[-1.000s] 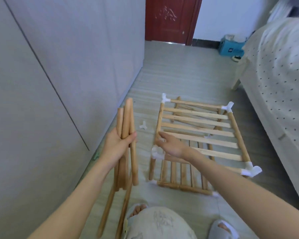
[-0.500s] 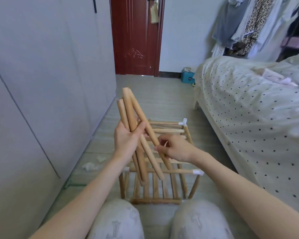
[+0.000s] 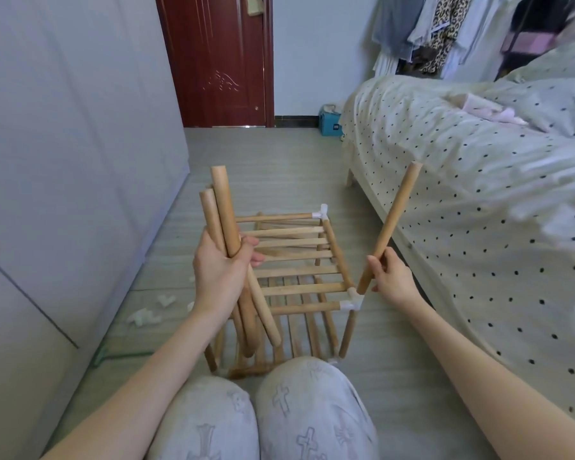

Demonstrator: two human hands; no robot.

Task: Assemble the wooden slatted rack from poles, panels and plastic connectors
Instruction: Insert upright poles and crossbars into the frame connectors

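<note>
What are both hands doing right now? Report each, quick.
Left hand: closed around a bundle of poles.
Right hand: pinching a single pole, whose lower end sits at the rack's near right connector.

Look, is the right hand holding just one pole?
Yes, the right hand pinches a single pole, while the left hand grips the bundle of poles.

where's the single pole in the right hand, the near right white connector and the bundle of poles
single pole (image 3: 392, 224), head view, mid shaft
white connector (image 3: 352, 299), head view, corner piece body
bundle of poles (image 3: 222, 207), head view, upper shaft of tallest pole
</note>
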